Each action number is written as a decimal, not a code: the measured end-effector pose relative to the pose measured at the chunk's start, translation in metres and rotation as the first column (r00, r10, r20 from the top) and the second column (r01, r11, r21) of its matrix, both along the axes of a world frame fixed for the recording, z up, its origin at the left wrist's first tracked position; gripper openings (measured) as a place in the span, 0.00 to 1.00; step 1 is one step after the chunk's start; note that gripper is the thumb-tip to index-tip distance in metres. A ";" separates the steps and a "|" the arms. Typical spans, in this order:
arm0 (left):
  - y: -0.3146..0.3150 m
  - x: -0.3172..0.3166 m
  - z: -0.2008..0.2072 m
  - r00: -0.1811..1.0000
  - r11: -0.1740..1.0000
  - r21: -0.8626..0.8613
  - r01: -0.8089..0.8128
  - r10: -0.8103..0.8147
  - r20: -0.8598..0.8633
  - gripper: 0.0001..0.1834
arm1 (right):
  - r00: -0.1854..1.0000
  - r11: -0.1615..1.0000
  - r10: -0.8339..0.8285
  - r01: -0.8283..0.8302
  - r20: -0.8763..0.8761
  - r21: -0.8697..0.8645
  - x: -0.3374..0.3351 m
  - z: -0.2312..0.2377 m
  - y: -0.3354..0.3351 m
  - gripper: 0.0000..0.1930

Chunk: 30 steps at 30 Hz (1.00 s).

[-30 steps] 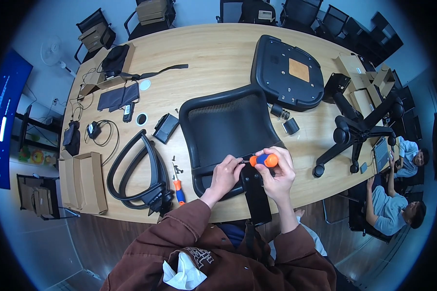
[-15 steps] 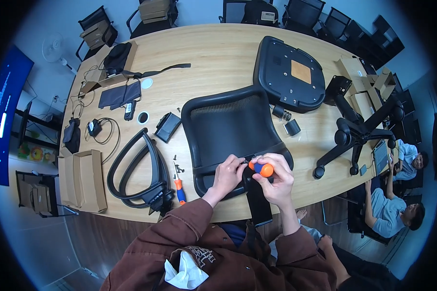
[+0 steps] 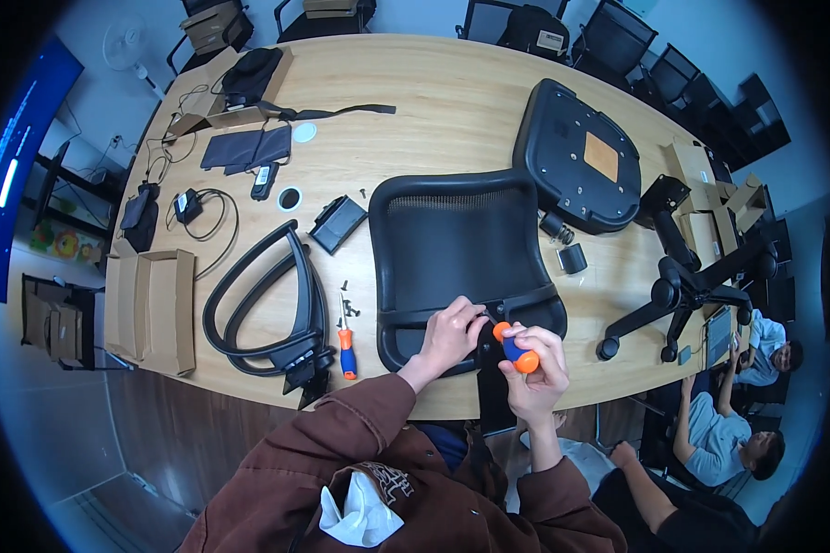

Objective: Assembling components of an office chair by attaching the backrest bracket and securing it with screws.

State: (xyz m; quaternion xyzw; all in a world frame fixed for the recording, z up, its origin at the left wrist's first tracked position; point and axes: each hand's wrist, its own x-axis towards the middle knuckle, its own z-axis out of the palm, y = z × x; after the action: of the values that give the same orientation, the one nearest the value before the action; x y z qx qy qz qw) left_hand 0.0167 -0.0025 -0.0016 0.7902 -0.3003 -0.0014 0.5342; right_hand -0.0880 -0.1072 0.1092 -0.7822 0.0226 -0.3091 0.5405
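A black mesh chair back point(image 3: 456, 235) lies on the table in front of me. A flat black bar point(image 3: 495, 392) runs from its lower crosspiece over the table's near edge. My left hand point(image 3: 451, 334) is closed in a pinch at the top of this bar; whatever lies between its fingertips is hidden. Just to the right, my right hand point(image 3: 539, 370) grips the handle of an orange and blue screwdriver point(image 3: 515, 348). Its tip points toward the bar's top and the left fingertips, but the contact is hidden.
Left of the chair back lie a second screwdriver point(image 3: 347, 355), several dark screws point(image 3: 348, 310), black armrests point(image 3: 300, 318) and an open cardboard box point(image 3: 169, 313). A chair seat point(image 3: 563, 161) and a wheeled base point(image 3: 678, 286) stand to the right. People point(image 3: 724, 433) sit at the right.
The whole view has shifted. My right hand and the screwdriver handle have moved lower and a little away from my left hand, showing more of the handle. My left hand stays at the bar.
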 end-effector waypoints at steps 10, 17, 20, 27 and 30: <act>0.000 -0.001 -0.002 0.998 1.000 0.003 -0.022 0.022 -0.051 0.07 | 0.999 0.989 0.017 -0.021 -0.027 -0.149 -0.003 -0.001 0.016 0.19; 0.001 0.001 -0.002 0.999 1.000 0.000 -0.009 0.009 -0.050 0.07 | 0.999 0.978 -0.006 -0.002 -0.040 -0.208 0.001 -0.001 0.021 0.20; 0.002 0.001 -0.001 0.999 1.000 -0.016 0.005 -0.006 -0.043 0.08 | 0.989 0.972 -0.134 0.120 -0.057 -0.204 0.011 0.006 0.012 0.20; 0.004 0.001 -0.001 0.999 0.999 0.022 0.023 -0.022 -0.029 0.08 | 0.951 0.971 -0.208 0.229 -0.228 0.071 0.020 0.009 -0.006 0.21; 0.003 0.001 0.001 0.999 1.000 0.017 0.023 -0.022 -0.029 0.08 | 0.968 0.987 -0.149 0.134 -0.201 -0.086 0.021 0.022 -0.006 0.23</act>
State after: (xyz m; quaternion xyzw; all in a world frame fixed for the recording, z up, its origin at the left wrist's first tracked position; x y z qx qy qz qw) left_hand 0.0179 0.0007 -0.0004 0.7912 -0.3014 -0.0215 0.5317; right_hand -0.0672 -0.1135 0.1310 -0.8252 0.1233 -0.2647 0.4836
